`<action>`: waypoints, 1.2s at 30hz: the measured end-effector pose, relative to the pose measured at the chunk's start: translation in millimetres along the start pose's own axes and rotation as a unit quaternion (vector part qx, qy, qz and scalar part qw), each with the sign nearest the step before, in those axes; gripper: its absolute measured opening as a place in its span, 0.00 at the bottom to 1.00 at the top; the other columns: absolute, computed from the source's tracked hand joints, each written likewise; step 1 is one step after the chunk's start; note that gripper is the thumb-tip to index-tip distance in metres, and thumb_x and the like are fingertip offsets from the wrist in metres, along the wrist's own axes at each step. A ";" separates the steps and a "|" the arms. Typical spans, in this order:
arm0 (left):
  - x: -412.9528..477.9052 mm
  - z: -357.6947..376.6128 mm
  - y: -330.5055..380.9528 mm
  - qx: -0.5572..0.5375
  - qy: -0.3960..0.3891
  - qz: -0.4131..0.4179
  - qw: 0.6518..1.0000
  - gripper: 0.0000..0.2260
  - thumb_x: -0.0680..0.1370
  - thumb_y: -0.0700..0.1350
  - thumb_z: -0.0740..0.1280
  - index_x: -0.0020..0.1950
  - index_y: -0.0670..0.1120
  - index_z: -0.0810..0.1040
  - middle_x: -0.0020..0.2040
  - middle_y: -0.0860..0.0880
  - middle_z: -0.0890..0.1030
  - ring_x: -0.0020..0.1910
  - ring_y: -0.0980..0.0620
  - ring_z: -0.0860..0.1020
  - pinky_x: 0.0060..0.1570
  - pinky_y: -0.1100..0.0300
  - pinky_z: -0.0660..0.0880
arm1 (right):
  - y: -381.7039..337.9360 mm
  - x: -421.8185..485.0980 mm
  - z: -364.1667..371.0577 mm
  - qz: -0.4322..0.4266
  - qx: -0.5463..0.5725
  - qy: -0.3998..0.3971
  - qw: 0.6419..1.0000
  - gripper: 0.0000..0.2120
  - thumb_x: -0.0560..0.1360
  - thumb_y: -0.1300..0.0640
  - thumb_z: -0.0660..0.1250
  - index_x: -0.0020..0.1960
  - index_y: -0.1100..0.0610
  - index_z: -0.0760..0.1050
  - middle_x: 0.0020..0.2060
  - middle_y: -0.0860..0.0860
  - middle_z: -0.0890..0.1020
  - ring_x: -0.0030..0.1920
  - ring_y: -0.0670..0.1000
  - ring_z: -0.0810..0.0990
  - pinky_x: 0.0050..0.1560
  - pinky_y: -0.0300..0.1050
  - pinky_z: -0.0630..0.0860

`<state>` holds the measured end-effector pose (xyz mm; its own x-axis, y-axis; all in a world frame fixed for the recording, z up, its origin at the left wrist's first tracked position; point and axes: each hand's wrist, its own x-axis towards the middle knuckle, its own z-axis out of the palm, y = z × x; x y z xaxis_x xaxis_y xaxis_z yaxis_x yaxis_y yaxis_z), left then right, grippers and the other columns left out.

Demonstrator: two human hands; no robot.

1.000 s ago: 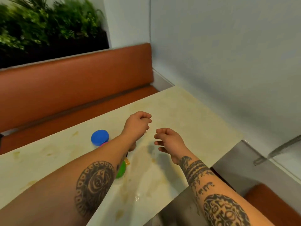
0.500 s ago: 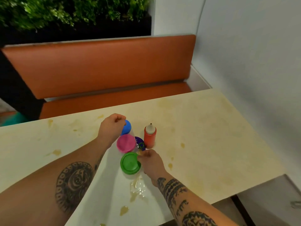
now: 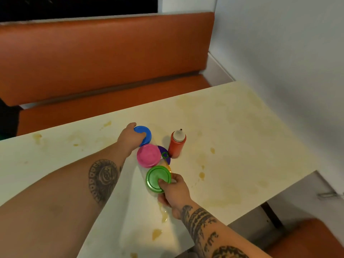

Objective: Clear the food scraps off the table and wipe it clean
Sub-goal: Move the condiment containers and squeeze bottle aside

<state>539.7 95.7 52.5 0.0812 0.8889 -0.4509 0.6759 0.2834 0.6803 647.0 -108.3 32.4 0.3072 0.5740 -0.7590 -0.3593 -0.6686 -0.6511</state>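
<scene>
Yellow-brown spills [image 3: 202, 175] spot the worktop [image 3: 242, 127], and one wet patch [image 3: 163, 216] lies just beside my right wrist. No cloth is in view. The condiment cluster stands mid-worktop among the stains. My left hand [image 3: 129, 138] curls round the blue-lidded container [image 3: 144, 135]. My right hand [image 3: 175, 190] grips the green-lidded container [image 3: 155, 178], thumb on the lid. Procedure, as I judge it: lift both straight up and keep them level. Avoid knocking the pink-lidded container [image 3: 149, 155] and the red squeeze bottle [image 3: 176, 146]. Set both down on a dry area.
</scene>
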 end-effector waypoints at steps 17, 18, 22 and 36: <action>6.8 -110.7 -4.4 -0.185 0.170 0.017 0.968 0.31 0.74 0.40 0.74 0.76 0.45 0.70 0.69 0.43 0.74 0.61 0.44 0.76 0.59 0.51 0.76 | -90.7 -5.7 66.3 -0.137 -0.156 0.004 0.978 0.23 0.75 0.53 0.74 0.67 0.54 0.72 0.54 0.56 0.82 0.47 0.59 0.86 0.49 0.59 0.84; 5.3 -122.0 -3.0 -0.203 0.193 0.014 0.960 0.31 0.74 0.41 0.74 0.77 0.45 0.70 0.70 0.44 0.74 0.62 0.45 0.76 0.60 0.52 0.76 | -105.2 -7.9 72.2 -0.146 -0.184 0.000 0.972 0.24 0.75 0.52 0.74 0.67 0.54 0.72 0.55 0.56 0.82 0.49 0.60 0.85 0.51 0.60 0.84; 0.9 -159.6 -0.3 -0.269 0.265 0.000 0.926 0.32 0.74 0.45 0.75 0.76 0.47 0.70 0.70 0.45 0.75 0.64 0.44 0.77 0.64 0.49 0.76 | -169.6 -9.9 92.4 -0.196 -0.277 -0.010 0.941 0.14 0.76 0.55 0.71 0.58 0.57 0.73 0.53 0.58 0.81 0.47 0.59 0.84 0.41 0.52 0.84; 13.3 -124.7 20.5 -0.292 0.322 -0.068 0.898 0.20 0.79 0.37 0.65 0.71 0.47 0.76 0.61 0.47 0.81 0.55 0.46 0.81 0.55 0.50 0.82 | -312.3 72.8 63.5 -0.243 -0.457 -0.071 0.853 0.17 0.81 0.57 0.67 0.69 0.54 0.73 0.59 0.56 0.79 0.55 0.55 0.81 0.40 0.46 0.81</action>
<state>463.3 158.2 132.5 -0.5413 0.8020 -0.2525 0.1334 0.3784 0.9160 725.6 172.3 180.5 0.0918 0.8967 -0.4330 0.6368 -0.3872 -0.6668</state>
